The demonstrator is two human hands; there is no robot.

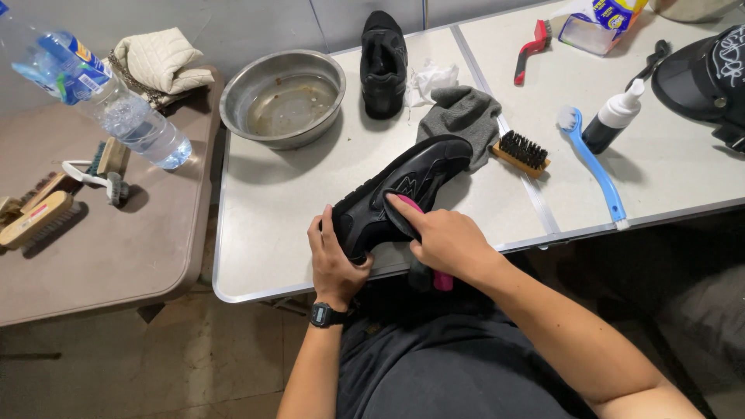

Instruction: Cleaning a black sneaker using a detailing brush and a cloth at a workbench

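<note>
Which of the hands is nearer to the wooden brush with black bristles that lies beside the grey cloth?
The right hand. It is on the black shoe's side, below-left of the wooden brush. The left hand grips the heel, farther left.

The left hand point(335, 260) grips a black shoe point(403, 190) while the right hand point(446, 242) presses a pink brush point(413, 208) against it.
</note>
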